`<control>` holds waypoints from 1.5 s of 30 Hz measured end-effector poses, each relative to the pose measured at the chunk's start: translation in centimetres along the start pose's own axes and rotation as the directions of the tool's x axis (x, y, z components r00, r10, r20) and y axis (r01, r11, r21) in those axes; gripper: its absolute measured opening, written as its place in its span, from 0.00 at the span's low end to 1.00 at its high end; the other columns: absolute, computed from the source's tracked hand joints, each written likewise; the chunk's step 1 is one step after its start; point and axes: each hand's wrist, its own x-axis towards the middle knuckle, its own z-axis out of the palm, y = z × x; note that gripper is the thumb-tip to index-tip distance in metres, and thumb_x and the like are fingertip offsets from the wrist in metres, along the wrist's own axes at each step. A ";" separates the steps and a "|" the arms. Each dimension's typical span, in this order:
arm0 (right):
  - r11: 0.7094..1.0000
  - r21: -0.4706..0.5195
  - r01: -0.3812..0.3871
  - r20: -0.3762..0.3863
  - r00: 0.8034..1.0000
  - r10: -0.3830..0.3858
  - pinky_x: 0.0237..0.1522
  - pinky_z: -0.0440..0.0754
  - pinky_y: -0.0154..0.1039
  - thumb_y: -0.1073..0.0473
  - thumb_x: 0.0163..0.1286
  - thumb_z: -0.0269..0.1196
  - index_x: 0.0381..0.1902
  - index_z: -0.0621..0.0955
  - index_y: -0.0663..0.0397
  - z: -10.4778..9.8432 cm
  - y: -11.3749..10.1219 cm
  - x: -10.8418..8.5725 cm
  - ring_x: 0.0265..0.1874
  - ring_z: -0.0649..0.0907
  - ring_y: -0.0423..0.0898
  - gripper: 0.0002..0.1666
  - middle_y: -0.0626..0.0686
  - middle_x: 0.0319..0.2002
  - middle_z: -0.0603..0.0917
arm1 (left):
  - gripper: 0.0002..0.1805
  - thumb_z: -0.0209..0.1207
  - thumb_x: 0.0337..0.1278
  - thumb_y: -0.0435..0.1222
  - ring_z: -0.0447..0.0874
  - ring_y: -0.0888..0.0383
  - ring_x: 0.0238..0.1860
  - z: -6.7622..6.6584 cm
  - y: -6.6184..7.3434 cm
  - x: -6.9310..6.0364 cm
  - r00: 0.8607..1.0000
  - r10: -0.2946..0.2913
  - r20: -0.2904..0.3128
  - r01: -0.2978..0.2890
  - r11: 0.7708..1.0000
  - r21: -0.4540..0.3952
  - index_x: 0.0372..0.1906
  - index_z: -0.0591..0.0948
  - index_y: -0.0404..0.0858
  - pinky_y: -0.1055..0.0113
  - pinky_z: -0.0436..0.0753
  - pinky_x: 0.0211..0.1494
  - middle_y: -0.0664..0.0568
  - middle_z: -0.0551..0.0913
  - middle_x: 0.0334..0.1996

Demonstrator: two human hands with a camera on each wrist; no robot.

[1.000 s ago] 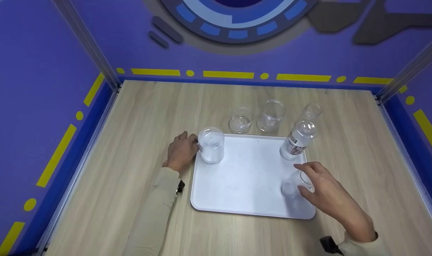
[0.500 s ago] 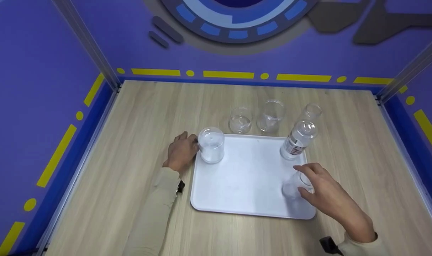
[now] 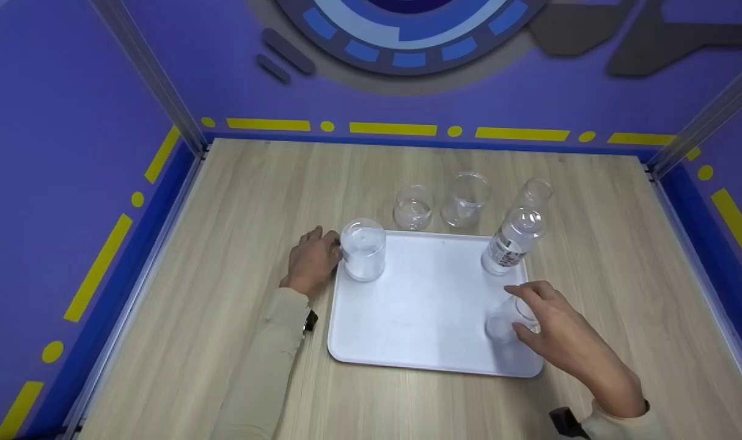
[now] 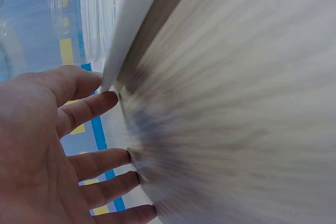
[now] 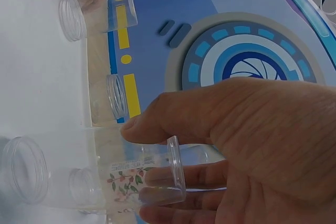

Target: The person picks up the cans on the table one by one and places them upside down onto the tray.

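A clear drinking glass (image 3: 499, 324) stands at the right front of the white tray (image 3: 420, 318). My right hand (image 3: 554, 327) holds it near its top, thumb on one side and fingers on the other, as the right wrist view shows. At the tray's left edge is my left hand (image 3: 312, 263). Its thumb and index finger pinch the tray rim (image 4: 131, 30) in the left wrist view, while the other fingertips reach down to the table. Close beside that hand, a wide clear glass (image 3: 363, 253) stands on the tray's back left corner.
A clear bottle-like vessel (image 3: 511, 241) with a floral print stands at the tray's back right. Behind the tray are a short glass (image 3: 414, 208), a taller glass (image 3: 466, 198) and a slim one (image 3: 535, 190). Blue-purple panels (image 3: 371, 104) wall in the wooden table (image 3: 255, 177).
The right hand and the glass in it have shifted very slightly to the right. My left hand, the tray and the other glasses look unmoved.
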 end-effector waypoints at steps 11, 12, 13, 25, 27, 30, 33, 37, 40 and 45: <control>1.000 0.005 -0.019 0.014 1.000 0.019 0.51 0.84 0.60 0.74 0.56 0.78 0.63 0.80 0.65 0.0 0.0 0.0 0.53 0.83 0.63 0.36 0.65 0.54 0.80 | 0.19 0.59 0.77 0.42 0.67 0.34 0.75 0.0 0.1 0.2 1.000 -0.009 -0.003 0.009 1.000 0.006 0.65 0.84 0.41 0.36 0.72 0.70 0.35 0.72 0.74; 1.000 0.005 -0.021 0.016 1.000 0.021 0.51 0.84 0.60 0.74 0.56 0.78 0.63 0.80 0.65 0.0 0.0 0.0 0.53 0.83 0.62 0.35 0.65 0.54 0.80 | 0.18 0.59 0.77 0.42 0.67 0.34 0.75 0.0 0.1 0.2 1.000 -0.007 -0.005 0.007 1.000 0.005 0.64 0.84 0.41 0.36 0.72 0.70 0.35 0.72 0.73; 1.000 0.004 -0.022 0.019 1.000 0.022 0.51 0.84 0.60 0.74 0.56 0.78 0.63 0.80 0.65 0.0 0.0 0.1 0.53 0.83 0.62 0.35 0.65 0.54 0.80 | 0.18 0.59 0.78 0.42 0.67 0.34 0.75 0.0 0.0 0.2 1.000 -0.007 -0.005 0.007 1.000 0.005 0.64 0.84 0.41 0.37 0.72 0.70 0.35 0.72 0.73; 0.999 0.005 -0.033 0.042 0.999 0.033 0.48 0.84 0.58 0.73 0.57 0.77 0.64 0.80 0.64 0.0 0.0 0.0 0.52 0.83 0.60 0.36 0.64 0.55 0.80 | 0.18 0.58 0.75 0.40 0.78 0.37 0.62 0.0 0.1 0.4 1.000 0.020 -0.016 -0.019 0.998 0.053 0.63 0.84 0.40 0.41 0.82 0.57 0.40 0.79 0.55; 0.999 0.008 -0.037 0.049 0.998 0.037 0.49 0.84 0.59 0.73 0.57 0.77 0.64 0.80 0.64 0.0 0.0 0.0 0.52 0.83 0.61 0.36 0.65 0.55 0.80 | 0.18 0.59 0.76 0.40 0.79 0.38 0.61 0.1 0.0 0.4 1.000 0.016 -0.015 -0.016 0.999 0.049 0.63 0.84 0.40 0.42 0.82 0.57 0.41 0.79 0.54; 0.999 0.010 -0.050 0.060 0.997 0.050 0.50 0.84 0.60 0.73 0.58 0.77 0.64 0.80 0.64 0.1 0.0 0.0 0.52 0.83 0.63 0.35 0.66 0.56 0.79 | 0.18 0.59 0.76 0.40 0.79 0.38 0.61 0.1 0.0 0.4 1.000 0.010 -0.015 -0.010 0.999 0.042 0.63 0.84 0.40 0.42 0.82 0.58 0.40 0.80 0.55; 0.999 0.008 -0.054 0.062 0.997 0.053 0.50 0.84 0.61 0.73 0.57 0.77 0.64 0.80 0.64 0.2 0.0 0.0 0.53 0.83 0.64 0.35 0.66 0.55 0.80 | 0.18 0.59 0.76 0.41 0.78 0.39 0.63 0.1 0.0 0.4 1.000 0.004 -0.013 -0.003 0.999 0.035 0.64 0.84 0.41 0.42 0.81 0.60 0.40 0.80 0.58; 0.999 0.007 -0.046 0.062 0.997 0.045 0.50 0.84 0.61 0.74 0.56 0.77 0.63 0.81 0.64 0.2 0.0 -0.1 0.53 0.83 0.64 0.35 0.65 0.55 0.80 | 0.18 0.60 0.76 0.41 0.77 0.39 0.64 0.1 0.1 0.3 1.000 0.002 -0.016 -0.002 1.000 0.025 0.63 0.84 0.41 0.41 0.80 0.61 0.40 0.80 0.59; 0.999 0.008 -0.048 0.065 0.997 0.048 0.51 0.84 0.61 0.75 0.55 0.77 0.63 0.81 0.64 0.3 0.0 -0.1 0.53 0.83 0.63 0.36 0.65 0.54 0.80 | 0.17 0.60 0.76 0.41 0.78 0.39 0.63 0.1 0.1 0.2 1.000 0.008 -0.024 -0.007 1.000 0.026 0.62 0.84 0.41 0.41 0.81 0.60 0.41 0.80 0.57; 0.998 0.002 -0.067 0.076 0.995 0.067 0.52 0.84 0.61 0.74 0.54 0.78 0.63 0.81 0.65 0.3 0.0 0.0 0.54 0.83 0.64 0.36 0.65 0.54 0.80 | 0.17 0.60 0.76 0.40 0.78 0.39 0.62 0.1 0.0 0.2 1.000 0.012 -0.023 -0.011 0.999 0.042 0.63 0.84 0.40 0.42 0.82 0.58 0.41 0.80 0.56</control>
